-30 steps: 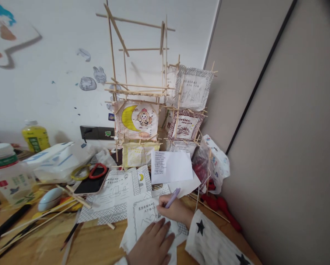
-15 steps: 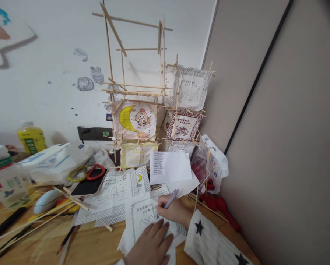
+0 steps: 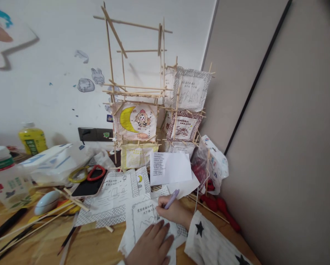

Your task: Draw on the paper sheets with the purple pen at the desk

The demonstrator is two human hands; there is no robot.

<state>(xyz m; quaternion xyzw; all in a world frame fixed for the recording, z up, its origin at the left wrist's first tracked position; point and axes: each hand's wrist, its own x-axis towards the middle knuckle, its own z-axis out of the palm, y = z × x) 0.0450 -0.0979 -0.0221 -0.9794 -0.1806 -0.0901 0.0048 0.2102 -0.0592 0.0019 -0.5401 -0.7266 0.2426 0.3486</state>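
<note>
My right hand (image 3: 174,210) is closed around a purple pen (image 3: 171,199), its lower end hidden by the fingers. Under it lies a white paper sheet (image 3: 136,224) with a patterned border, handwritten characters and a line drawing. Flat on the lower part of that sheet rests my left hand (image 3: 152,243), fingers stretched out and holding nothing. To the left are more drawn sheets (image 3: 112,198), one showing a boat. Behind the hands a white page with written lines (image 3: 170,168) leans against a wooden stick frame (image 3: 137,94) hung with decorated paper panels.
On the left are scissors (image 3: 95,173) on a phone (image 3: 89,188), a white plastic box (image 3: 54,163), a large bottle (image 3: 6,180), a yellow bottle (image 3: 32,139), a pencil (image 3: 67,239) and loose sticks (image 3: 35,228). A plastic bag (image 3: 213,165) stands at right beside the grey panel.
The view has shifted very slightly. Both hands keep almost the same places on the sheet, and the pen stays in my right hand.
</note>
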